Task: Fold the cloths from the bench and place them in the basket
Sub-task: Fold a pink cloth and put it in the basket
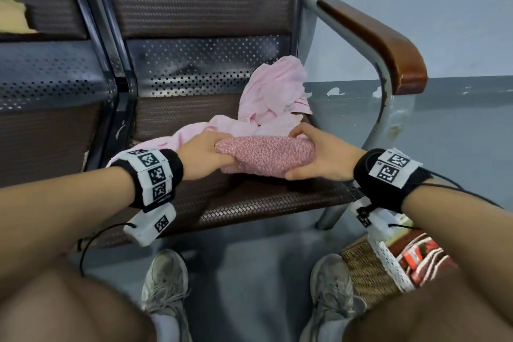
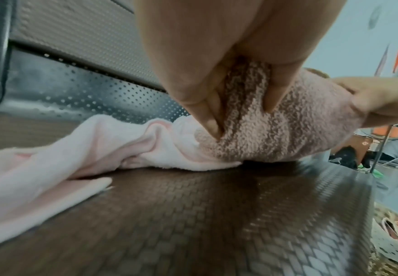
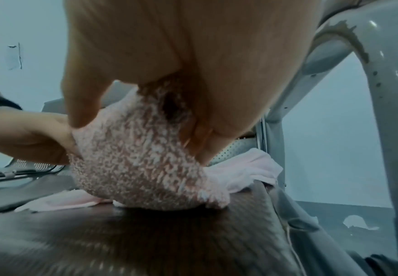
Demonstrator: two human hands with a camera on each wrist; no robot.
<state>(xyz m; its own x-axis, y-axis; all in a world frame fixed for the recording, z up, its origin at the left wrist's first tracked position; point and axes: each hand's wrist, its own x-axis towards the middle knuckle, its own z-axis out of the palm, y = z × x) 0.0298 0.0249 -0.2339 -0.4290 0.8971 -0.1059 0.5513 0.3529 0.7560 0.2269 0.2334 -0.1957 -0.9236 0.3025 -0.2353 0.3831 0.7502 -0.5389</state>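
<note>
A folded, speckled pink knit cloth [image 1: 265, 155] is held just above the brown woven bench seat [image 1: 249, 203]. My left hand [image 1: 201, 154] grips its left end, fingers curled into the folds [image 2: 213, 123]. At the cloth's right end my right hand [image 1: 313, 153] grips it, thumb on the near side. The cloth [image 2: 276, 128] bulges between both hands and shows close up in the right wrist view [image 3: 141, 164]. A crumpled pale pink cloth [image 1: 273, 97] lies behind it on the seat, spreading left [image 2: 39, 177]. The wicker basket [image 1: 369, 272] stands on the floor at the lower right.
The basket has a white lace liner [image 1: 388, 264] and holds a red and white striped cloth [image 1: 422, 255]. The bench's grey metal frame with a brown wooden armrest [image 1: 388, 41] rises at the right. A second seat [image 1: 41, 125] adjoins on the left. My shoes [image 1: 165, 280] rest on the grey floor.
</note>
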